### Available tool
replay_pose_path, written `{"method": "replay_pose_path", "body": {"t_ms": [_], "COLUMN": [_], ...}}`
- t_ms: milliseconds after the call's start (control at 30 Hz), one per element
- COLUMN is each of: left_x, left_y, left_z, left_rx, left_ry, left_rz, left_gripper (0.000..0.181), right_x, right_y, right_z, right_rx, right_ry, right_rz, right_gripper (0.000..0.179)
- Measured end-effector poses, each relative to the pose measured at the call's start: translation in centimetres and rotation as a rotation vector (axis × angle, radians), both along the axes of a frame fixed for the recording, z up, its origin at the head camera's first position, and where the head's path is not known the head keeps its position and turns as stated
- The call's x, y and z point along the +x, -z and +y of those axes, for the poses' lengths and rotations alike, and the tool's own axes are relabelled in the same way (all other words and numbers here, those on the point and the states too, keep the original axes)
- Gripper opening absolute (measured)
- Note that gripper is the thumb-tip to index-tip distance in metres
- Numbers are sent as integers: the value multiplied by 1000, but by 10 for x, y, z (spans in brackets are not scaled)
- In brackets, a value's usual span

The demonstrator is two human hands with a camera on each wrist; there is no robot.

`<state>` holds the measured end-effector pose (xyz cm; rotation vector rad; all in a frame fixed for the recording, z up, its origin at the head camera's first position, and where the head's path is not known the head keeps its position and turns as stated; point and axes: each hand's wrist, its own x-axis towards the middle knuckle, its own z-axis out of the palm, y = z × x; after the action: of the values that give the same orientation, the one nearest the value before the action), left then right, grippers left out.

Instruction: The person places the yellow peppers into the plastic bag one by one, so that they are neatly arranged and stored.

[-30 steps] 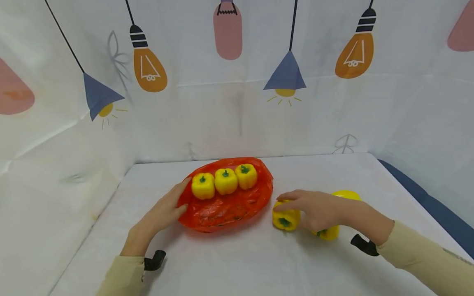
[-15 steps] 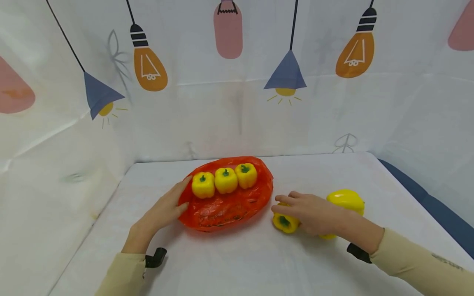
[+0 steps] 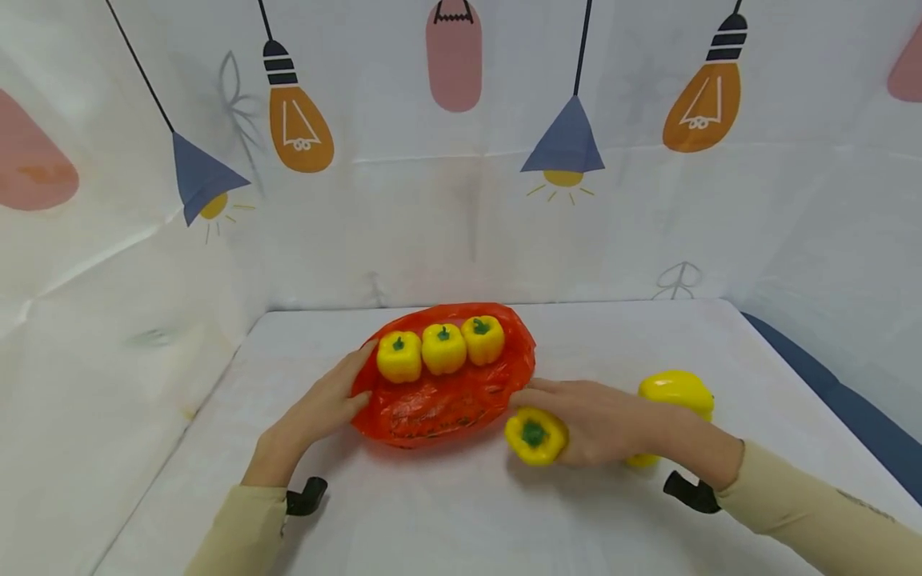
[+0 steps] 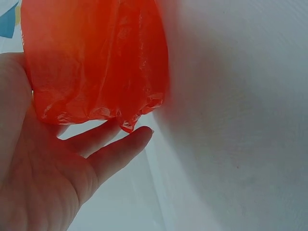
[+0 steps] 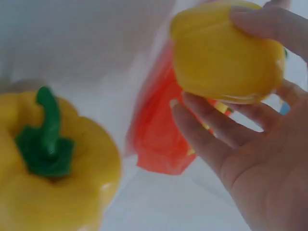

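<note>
A red plastic bag [image 3: 432, 412], glossy and crumpled, sits open on the table with three yellow bell peppers [image 3: 443, 349] in a row along its far side. My left hand [image 3: 320, 408] rests against the bag's left side, fingers spread and fairly straight; the left wrist view shows the bag's crumpled edge [image 4: 127, 118] by the fingertips. My right hand [image 3: 591, 416] grips another yellow bell pepper [image 3: 535, 436] near the bag's right side, its green stem facing me. The right wrist view shows thumb and fingers around that pepper [image 5: 226, 57].
Right of the bag lies another yellow bell pepper [image 3: 675, 390]. One more [image 3: 643, 461] is mostly hidden under my right wrist. The white table [image 3: 446, 520] meets a white printed sheet [image 3: 461, 232] at the back and left. Something dark blue [image 3: 828, 384] borders the right edge.
My right hand has closed around the yellow bell pepper and moved it left and slightly toward me, tilting its stem end up. The left hand stays at the bag.
</note>
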<state>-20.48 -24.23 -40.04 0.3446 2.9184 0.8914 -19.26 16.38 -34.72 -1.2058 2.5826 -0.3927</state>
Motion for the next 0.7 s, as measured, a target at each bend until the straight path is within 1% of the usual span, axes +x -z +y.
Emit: {"method": "replay_pose_path", "body": {"t_ms": [100, 167, 267, 333, 433, 500, 567, 700], "left_x": [-1, -2, -2, -2, -1, 0, 0, 1], "left_y": [0, 0, -1, -2, -2, -3, -3, -4], "left_z": [3, 4, 4, 3, 1, 0, 0, 0], "left_rx": [5, 1, -6, -10, -8, 2, 8, 11], "left_ry": [11, 21, 37, 38, 37, 35, 39, 29], "left_rz": [4, 13, 37, 49, 55, 47, 37, 19], "left_gripper": [78, 78, 78, 78, 77, 77, 77, 77], "right_x": [2, 1, -4, -10, -19, -24, -29, -36], "right_y": [-9, -17, -25, -26, -20, -14, -7, 9], "right_z": [-9, -17, -35, -51, -77, -95, -110, -135], "right_rx": [-117, -188, -277, -312, -303, -270, -227, -187], "right_ry": [-43, -56, -32, -18, 6, 19, 50, 98], "right_rz": [-30, -50, -74, -75, -56, -42, -25, 4], "right_gripper": [65, 63, 62, 64, 69, 71, 73, 70]}}
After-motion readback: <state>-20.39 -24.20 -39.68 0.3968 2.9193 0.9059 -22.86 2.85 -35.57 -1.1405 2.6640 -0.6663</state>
